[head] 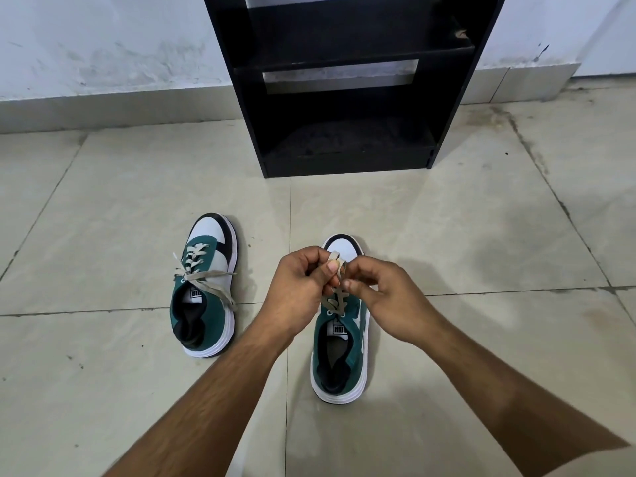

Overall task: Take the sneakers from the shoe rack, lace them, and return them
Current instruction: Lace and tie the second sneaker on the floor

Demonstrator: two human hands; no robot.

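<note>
Two green, white and black sneakers stand on the tiled floor, toes pointing at the rack. The left sneaker [206,287] has its beige lace tied in a loose bow. Over the right sneaker [340,346], my left hand [296,287] and my right hand [382,297] meet above its tongue. Both pinch the beige lace [335,266], which loops up between the fingertips and runs down to the top eyelets. The hands hide the middle of that shoe.
A black shoe rack [347,98] stands against the white wall straight ahead, and the shelves I can see hold nothing. Pale floor tiles [447,235] with dark grout lines stretch all around the shoes.
</note>
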